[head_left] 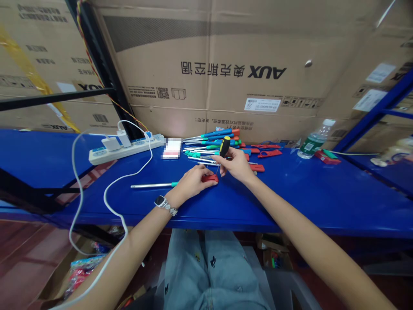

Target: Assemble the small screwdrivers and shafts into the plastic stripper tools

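My left hand (pixel 194 181), with a watch on its wrist, is closed around the red handle (pixel 212 178) and presses it to the blue table. A thin metal rod (pixel 151 186) with a teal collar lies left of that hand and seems to belong to the same piece; the join is hidden. Between the fingers of my right hand (pixel 237 163) is a screwdriver (pixel 225 147) with a yellow and black grip. It stands nearly upright, its shaft pointing down at the red handle's end. Whether its tip touches is too small to tell.
Several metal rods with coloured handles (pixel 222 134) are piled behind my hands. A white power strip (pixel 129 148) with chargers and a trailing cable (pixel 109 202) is at left. A water bottle (pixel 312 140) stands at right beside a red box (pixel 327 157). Cardboard boxes (pixel 226 94) line the back.
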Available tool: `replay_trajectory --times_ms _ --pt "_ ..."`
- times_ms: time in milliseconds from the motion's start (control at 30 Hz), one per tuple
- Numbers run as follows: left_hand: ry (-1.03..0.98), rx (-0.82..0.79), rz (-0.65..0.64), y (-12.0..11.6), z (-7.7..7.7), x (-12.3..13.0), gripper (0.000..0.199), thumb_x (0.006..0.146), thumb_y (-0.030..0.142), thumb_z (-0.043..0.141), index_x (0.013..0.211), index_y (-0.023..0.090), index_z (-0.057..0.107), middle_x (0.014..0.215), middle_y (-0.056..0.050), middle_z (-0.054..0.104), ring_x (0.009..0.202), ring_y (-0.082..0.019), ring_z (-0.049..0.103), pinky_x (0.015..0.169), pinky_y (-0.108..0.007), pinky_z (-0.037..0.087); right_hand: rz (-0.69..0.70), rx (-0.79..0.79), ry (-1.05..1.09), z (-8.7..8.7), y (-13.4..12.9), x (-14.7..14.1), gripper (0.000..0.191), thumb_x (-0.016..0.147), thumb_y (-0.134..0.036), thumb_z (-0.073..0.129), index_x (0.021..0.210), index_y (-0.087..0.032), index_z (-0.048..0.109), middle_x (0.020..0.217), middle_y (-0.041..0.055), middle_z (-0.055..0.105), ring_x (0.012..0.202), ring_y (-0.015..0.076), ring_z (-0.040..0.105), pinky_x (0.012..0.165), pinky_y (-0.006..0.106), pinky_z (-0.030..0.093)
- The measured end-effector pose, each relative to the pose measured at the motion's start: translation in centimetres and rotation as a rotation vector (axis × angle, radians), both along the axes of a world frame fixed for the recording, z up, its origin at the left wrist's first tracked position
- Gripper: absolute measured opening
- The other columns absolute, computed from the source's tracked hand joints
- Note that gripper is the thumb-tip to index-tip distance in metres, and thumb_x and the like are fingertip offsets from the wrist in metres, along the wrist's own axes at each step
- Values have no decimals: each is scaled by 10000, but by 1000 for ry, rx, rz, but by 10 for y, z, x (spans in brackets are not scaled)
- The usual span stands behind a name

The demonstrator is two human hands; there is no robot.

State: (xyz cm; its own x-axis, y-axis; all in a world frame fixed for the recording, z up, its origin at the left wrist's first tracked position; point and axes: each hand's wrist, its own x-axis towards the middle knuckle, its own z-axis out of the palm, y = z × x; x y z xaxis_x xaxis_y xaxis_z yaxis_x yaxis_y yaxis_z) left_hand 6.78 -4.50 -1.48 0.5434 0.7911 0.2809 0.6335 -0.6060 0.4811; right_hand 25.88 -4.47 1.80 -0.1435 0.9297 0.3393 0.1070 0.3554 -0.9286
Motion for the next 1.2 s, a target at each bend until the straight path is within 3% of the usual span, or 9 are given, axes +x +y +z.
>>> replay_trajectory --times_ms 133,267,400,533,667,833,933,1067,1200 --pt "-13 11 -18 0 -2 -1 257 912 435 728 1060 227 761 1081 -74 705 956 -258 670 850 -387 528 -64 -7 25 -4 1 -12 447 754 -553 821 839 -233 521 630 -20 645 403 152 594 356 279 497" --pt "-31 4 -12 1 -3 -1 270 909 443 733 1064 223 759 1100 -78 708 988 -268 670 860 -387 524 107 -41 -9 -4 -6 -7 459 799 -584 778 1008 -247 547 696 -31 633 473 151 625 423 299 559" --pt "-19 -5 -10 1 -3 0 280 913 450 729 1080 227 760 1071 -78 705 995 -272 663 852 -393 518 278 -73 -21 0 -7 5 453 840 -633 704 965 -215 584 854 13 649 623 155 671 512 324 618" --pt "-17 -13 -18 0 -1 0 272 911 435 732 1089 230 759 1102 -80 702 981 -266 667 870 -403 521 151 -1 -39 -1 -3 2 403 808 -554 776 873 -235 538 729 -18 626 532 147 635 427 283 541" --pt "-3 -19 -5 -2 2 0 265 913 429 728 1071 217 759 1126 -92 702 984 -279 672 867 -415 526 16 -21 27 -6 -1 -10 474 766 -554 814 891 -266 458 649 -49 609 440 160 613 378 290 499" --pt "-24 -4 -6 -1 -1 0 263 899 423 745 1076 230 762 1103 -81 708 987 -275 673 875 -399 530 180 -58 37 -4 -6 -6 462 823 -636 721 999 -259 520 755 -29 641 499 142 626 447 298 547" --pt "-18 1 -9 0 -2 -1 264 903 436 738 1076 239 766 1099 -78 703 984 -273 670 878 -403 529 244 -41 -13 0 -5 1 452 838 -647 688 949 -220 589 795 -4 657 559 138 632 479 290 556" --pt "-14 -11 -5 0 -2 -1 275 912 431 729 1091 225 760 1133 -90 698 995 -275 672 894 -415 531 166 5 -84 1 -1 0 420 799 -599 760 835 -230 562 585 -37 600 493 152 593 448 289 512" --pt "-18 -3 -8 -2 0 0 245 910 420 730 1060 230 764 1112 -85 706 976 -270 674 877 -405 536 31 34 -6 -2 0 -10 505 722 -619 826 812 -265 477 658 -24 635 451 158 578 410 321 498"
